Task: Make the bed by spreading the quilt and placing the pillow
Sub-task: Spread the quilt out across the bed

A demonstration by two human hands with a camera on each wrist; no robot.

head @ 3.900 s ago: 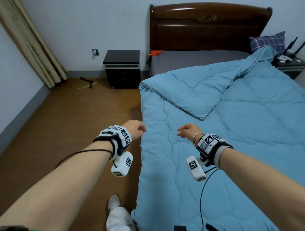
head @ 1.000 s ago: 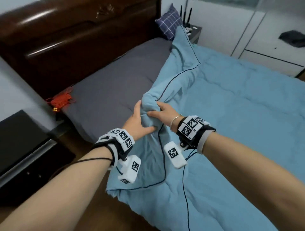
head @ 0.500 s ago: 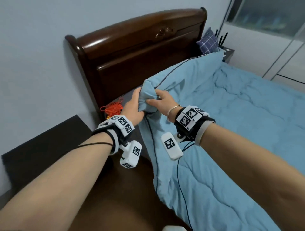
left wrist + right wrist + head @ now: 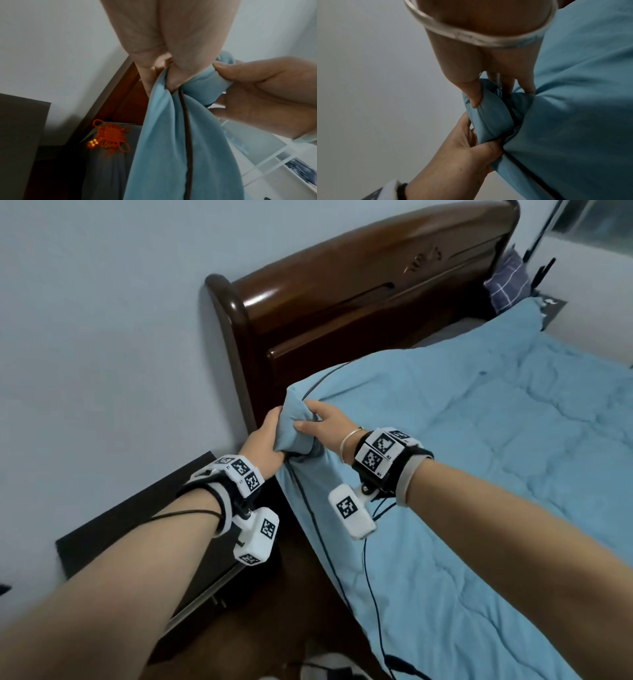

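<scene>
Quilt (image 4: 479,474): light blue, dark piping along the edge, spread over most of the bed; its near head-end corner is bunched and lifted off the mattress, close to the headboard (image 4: 359,292). Left hand (image 4: 265,445) is clenched round the bunch from the outer side; right hand (image 4: 325,422) pinches the same bunch from the bed side, thumb on top. Both hands touch the fabric and sit just beside each other.

Pillow (image 4: 510,282): dark plaid, propped at the far end of the headboard, beyond the quilt's far corner, well apart from the hands.

Left wrist view only: grey sheet (image 4: 109,162) exposed beneath the lifted corner, and an orange knotted ornament (image 4: 109,136) lying on it by the headboard base; the head view hides both behind the quilt and arms. Piping runs down the hanging fold.

Right wrist view only: right thumb pressed into the fold, a bangle (image 4: 479,39) on that wrist.

Surroundings: dark nightstand (image 4: 144,529) against the wall beside the bed, below the left forearm; wooden floor between it and the bed; white cabinets past the bed's far side
</scene>
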